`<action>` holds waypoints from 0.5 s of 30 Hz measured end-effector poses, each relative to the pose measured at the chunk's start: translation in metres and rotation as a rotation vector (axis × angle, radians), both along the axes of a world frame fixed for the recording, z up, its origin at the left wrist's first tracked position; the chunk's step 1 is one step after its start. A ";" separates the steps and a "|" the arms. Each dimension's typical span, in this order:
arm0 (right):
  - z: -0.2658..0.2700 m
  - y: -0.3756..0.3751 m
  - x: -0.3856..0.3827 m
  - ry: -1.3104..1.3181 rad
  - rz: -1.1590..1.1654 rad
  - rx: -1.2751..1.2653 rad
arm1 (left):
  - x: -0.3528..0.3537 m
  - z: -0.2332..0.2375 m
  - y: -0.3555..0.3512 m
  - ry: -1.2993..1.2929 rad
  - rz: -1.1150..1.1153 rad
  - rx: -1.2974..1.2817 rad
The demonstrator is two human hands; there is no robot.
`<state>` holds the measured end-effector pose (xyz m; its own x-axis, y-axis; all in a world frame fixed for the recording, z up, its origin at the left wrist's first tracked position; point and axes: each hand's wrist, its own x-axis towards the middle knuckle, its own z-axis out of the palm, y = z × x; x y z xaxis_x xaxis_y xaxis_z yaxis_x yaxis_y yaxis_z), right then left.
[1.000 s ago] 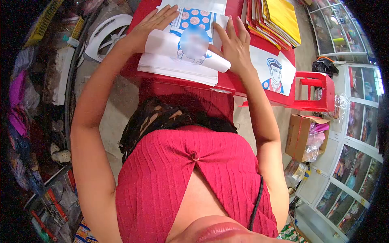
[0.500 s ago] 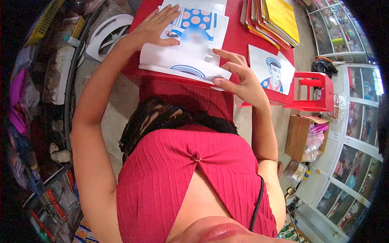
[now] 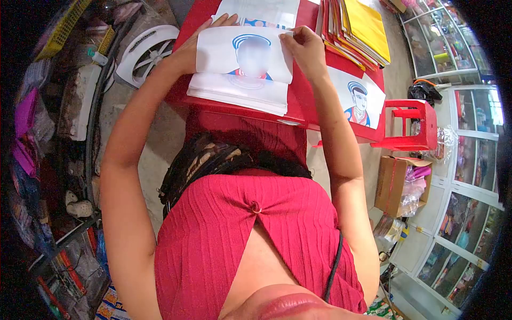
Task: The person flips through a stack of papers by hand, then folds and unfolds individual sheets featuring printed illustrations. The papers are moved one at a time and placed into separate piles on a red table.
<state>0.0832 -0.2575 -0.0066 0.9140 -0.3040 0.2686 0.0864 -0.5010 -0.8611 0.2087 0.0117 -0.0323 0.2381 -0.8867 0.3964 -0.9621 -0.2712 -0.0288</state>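
Note:
My right hand (image 3: 306, 49) pinches the upper right corner of a white sheet (image 3: 216, 53) printed with a figure in a blue striped hat. That sheet is raised and curved over a stack of white paper (image 3: 234, 100) on the red table (image 3: 314, 98). Behind the sheet's left part lies my left hand (image 3: 200, 45), partly hidden, with spread fingertips showing above the sheet's edge. Another sheet (image 3: 261, 8) with blue and pink print shows beyond it. To the right, a separate printed sheet (image 3: 360, 101) of a figure in a hat lies on the table.
Yellow and red folders (image 3: 362, 32) are piled at the table's far right. A red stool (image 3: 413, 125) stands beside the table, with a cardboard box (image 3: 397, 186) below it. A white fan part (image 3: 146, 56) is at left, glass cabinets (image 3: 464, 186) at right.
My right hand has moved up and left with the sheet's edge, so the hatted figure now faces up. My left hand is now mostly covered by the sheet.

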 end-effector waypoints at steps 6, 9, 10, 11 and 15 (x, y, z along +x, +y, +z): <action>-0.010 0.010 0.000 -0.021 -0.142 -0.122 | -0.003 0.001 0.007 0.227 -0.060 -0.225; -0.008 0.015 0.000 -0.067 -0.196 -0.106 | 0.001 0.001 0.013 0.182 -0.088 -0.241; -0.009 0.016 0.000 -0.081 -0.214 -0.119 | -0.002 0.000 0.017 0.249 -0.039 -0.257; -0.010 0.018 0.000 -0.094 -0.232 -0.130 | -0.006 0.000 0.021 0.317 0.010 -0.271; -0.009 0.025 -0.002 -0.115 -0.261 -0.157 | -0.013 0.008 0.035 0.310 0.056 -0.186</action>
